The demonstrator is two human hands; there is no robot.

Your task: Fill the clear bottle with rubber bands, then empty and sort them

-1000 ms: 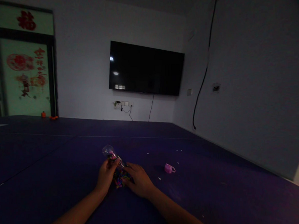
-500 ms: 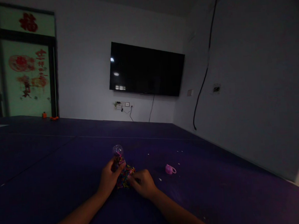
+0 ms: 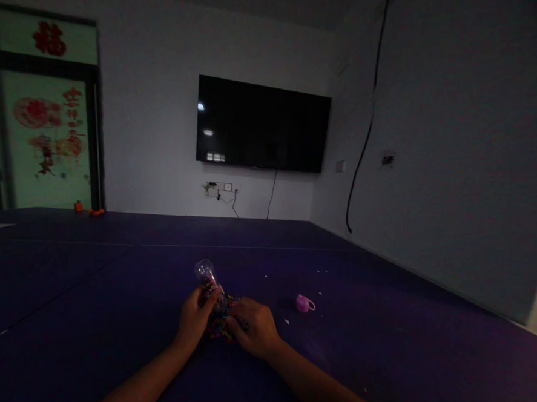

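At centre of purple tabletop (image 3: 119, 283): clear bottle (image 3: 205, 270), tilted, left hand (image 3: 192, 319) clamped around its body. Likely light, thin-walled, slick; grip body lightly, avoid squeezing. Right hand (image 3: 257, 328), fingers curled at small colourful pieces (image 3: 219, 328); pinch contents cannot be told. Pieces probably light, easily scattered; pinch few. Pink cap (image 3: 302, 303) apart; loop offers hold.
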